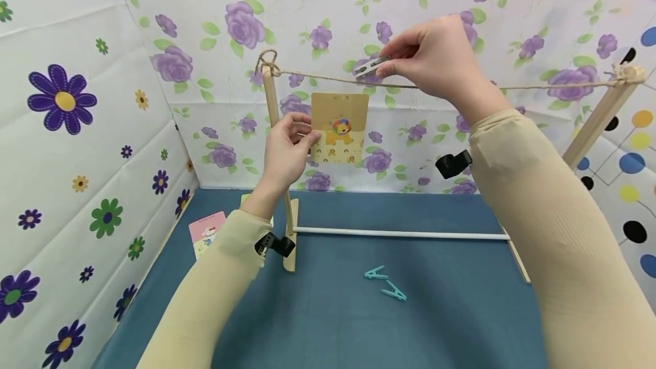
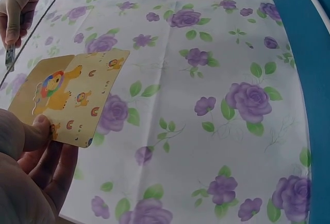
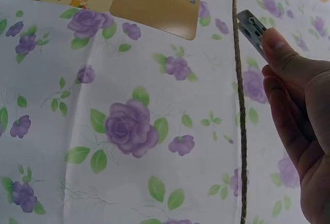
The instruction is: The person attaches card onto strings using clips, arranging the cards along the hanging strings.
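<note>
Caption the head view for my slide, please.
Left hand holds a lion card below a string while the right hand pinches a gray clothespin.

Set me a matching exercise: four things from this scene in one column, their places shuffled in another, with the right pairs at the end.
Things:
1. Lion card
2. Gray clip
3. Teal clips
4. Rope

Places:
A. Lying on the blue surface
B. Strung between two wooden posts
C. Pinched in the right hand
D. Held by the left hand

Pairs: 1-D, 2-C, 3-A, 4-B
</note>
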### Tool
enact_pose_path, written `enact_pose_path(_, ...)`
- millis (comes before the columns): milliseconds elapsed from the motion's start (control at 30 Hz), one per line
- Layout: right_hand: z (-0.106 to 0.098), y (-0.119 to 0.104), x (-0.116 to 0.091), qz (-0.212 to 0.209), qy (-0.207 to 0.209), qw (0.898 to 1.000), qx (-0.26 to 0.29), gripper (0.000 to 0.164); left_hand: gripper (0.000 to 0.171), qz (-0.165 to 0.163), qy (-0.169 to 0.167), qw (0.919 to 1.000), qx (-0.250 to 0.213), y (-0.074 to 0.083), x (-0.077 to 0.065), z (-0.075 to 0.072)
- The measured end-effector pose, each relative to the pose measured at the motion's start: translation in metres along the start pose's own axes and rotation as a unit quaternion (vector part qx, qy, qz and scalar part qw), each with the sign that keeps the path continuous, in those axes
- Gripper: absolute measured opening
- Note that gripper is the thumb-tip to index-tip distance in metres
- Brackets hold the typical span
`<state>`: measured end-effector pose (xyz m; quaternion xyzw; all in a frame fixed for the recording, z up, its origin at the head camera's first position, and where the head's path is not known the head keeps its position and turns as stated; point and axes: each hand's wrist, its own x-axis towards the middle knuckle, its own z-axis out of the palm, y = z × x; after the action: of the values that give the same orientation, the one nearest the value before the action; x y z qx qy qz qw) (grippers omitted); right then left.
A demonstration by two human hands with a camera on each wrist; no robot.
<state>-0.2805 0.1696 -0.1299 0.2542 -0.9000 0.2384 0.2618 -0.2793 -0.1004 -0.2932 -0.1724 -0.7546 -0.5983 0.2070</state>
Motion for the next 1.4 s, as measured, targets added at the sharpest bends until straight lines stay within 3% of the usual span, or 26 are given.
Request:
enact_pose_path(600, 0.0055, -0.0055, 0.0008, -0.043, -0.029, 0.999, -0.017, 0.018, 0.021, 0.006, -0.007, 1.0, -0.003, 0.0004, 0.0014, 0.001)
enact_pose_path(1400, 0.0087, -0.0081, 0.0034, -0.043, -0.101, 0.994, -0.018, 0.016, 0.022, 0.003, -0.011, 0.9999, -0.002, -0.0083, -0.006, 0.0038)
